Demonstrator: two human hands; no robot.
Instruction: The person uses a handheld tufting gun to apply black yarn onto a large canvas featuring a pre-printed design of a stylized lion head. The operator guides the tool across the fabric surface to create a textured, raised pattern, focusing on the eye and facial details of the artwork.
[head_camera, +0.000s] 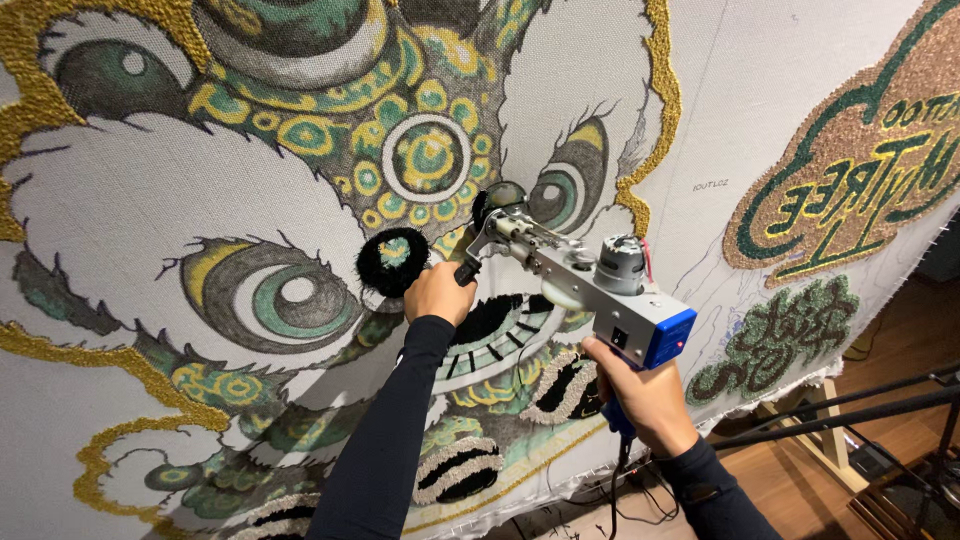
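Both hands close around one tool: the right hand (648, 395) has its grip wrapped on the blue rear handle of the grey-and-blue metal tufting gun (585, 280), and the left hand (438, 293) has its grip clamped on the gun's black front handle. The gun's needle end presses against the stretched pale backing cloth printed with a green, yellow and black lion-dance face (250, 200), just right of a round black yarn tuft with a green centre (393, 260). A small grey motor sits on top of the gun, behind the needle. Below the gun, tufted black-and-white striped patches fill part of the face; gold yarn outlines run along the cloth's edges. Right of the gun, a tan and green tufted emblem with mirrored lettering (860, 160) hangs on the same cloth. A black cord drops from the blue handle toward the wooden floor (800, 480).

As a judgement: if pressure against the cloth slackens, the needle could skip or tear the weave; the hanging cord could snag and pull the line off the printed outline.
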